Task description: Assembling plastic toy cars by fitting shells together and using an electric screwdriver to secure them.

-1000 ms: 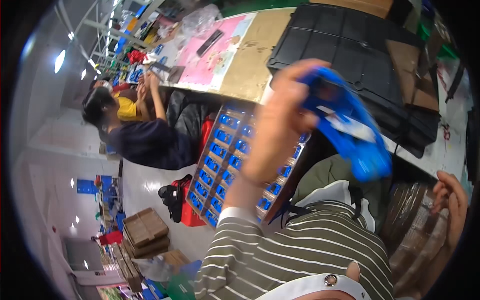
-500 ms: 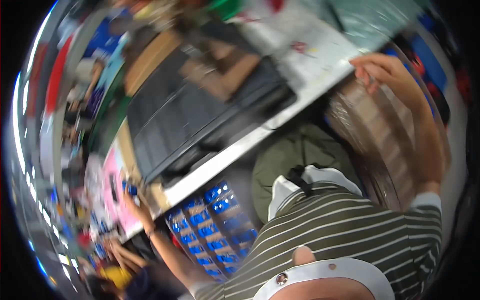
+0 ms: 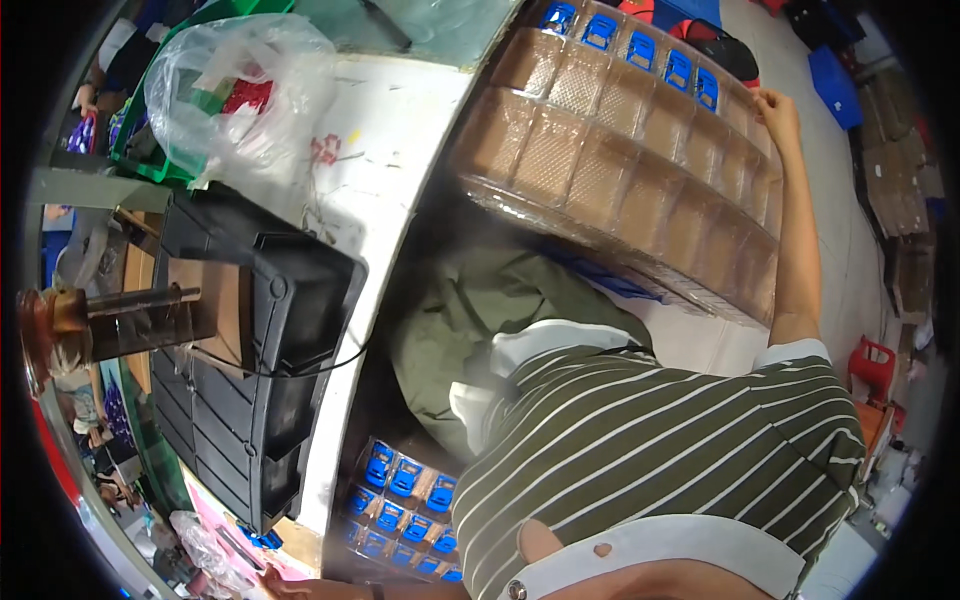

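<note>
My right hand (image 3: 780, 118) is at the far right part of a clear plastic tray (image 3: 640, 105) divided into compartments, its fingers drawn together. Whatever lies between those fingers is too small to make out. Several blue car-shaped plastic pieces (image 3: 641, 48) sit in the tray's far row, left of the hand; the nearer compartments show only brown through the plastic. At the lower left edge, my left hand (image 3: 285, 585) is partly cut off, fingers apart. Just beyond it, another blue piece (image 3: 262, 538) lies beside a pink sheet (image 3: 225, 540), apart from the fingers.
Black plastic bins (image 3: 240, 380) stand on the white worktable (image 3: 375, 130) at left. A clear bag (image 3: 240, 90) lies behind them. More blue pieces fill trays (image 3: 410, 500) below the table edge. A red stool (image 3: 872, 368) and cartons (image 3: 893, 165) are at right.
The view has swung toward the right. My right hand has gone from open air near the table corner to the compartment tray. My left hand is now at the lower picture edge.
</note>
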Motion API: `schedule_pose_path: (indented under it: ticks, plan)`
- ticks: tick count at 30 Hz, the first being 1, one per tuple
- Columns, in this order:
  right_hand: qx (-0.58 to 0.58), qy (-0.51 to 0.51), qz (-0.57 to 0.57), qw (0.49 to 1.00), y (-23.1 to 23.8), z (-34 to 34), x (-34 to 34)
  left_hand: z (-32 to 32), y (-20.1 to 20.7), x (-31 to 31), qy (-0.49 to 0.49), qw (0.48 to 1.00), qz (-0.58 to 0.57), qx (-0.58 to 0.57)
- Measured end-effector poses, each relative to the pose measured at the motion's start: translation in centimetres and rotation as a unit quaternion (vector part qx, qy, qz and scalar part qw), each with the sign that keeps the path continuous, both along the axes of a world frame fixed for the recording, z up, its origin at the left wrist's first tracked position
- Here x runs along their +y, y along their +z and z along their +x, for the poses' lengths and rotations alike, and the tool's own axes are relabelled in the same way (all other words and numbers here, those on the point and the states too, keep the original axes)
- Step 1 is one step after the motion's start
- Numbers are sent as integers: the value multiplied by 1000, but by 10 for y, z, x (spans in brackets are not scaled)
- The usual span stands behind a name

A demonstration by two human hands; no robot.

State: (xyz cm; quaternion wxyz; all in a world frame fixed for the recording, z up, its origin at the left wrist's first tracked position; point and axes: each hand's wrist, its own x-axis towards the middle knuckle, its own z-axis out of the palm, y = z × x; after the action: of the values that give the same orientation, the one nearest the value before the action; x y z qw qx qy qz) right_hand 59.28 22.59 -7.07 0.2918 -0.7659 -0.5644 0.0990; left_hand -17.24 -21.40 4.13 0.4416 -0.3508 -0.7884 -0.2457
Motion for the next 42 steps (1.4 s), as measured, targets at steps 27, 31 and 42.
schedule_pose_path:
  ticks: [27, 31, 42]
  plan:
    - [264, 282, -65, 920, 64, -203, 16, 192, -9, 240, -632, 745, -96, -190]
    - [280, 478, -247, 795, 102, -350, -39, 215, -17, 268, -625, 746, -127, -191]
    - [81, 538, -127, 829, 99, -478, 12, 177, -24, 245, -459, 328, 128, -816]
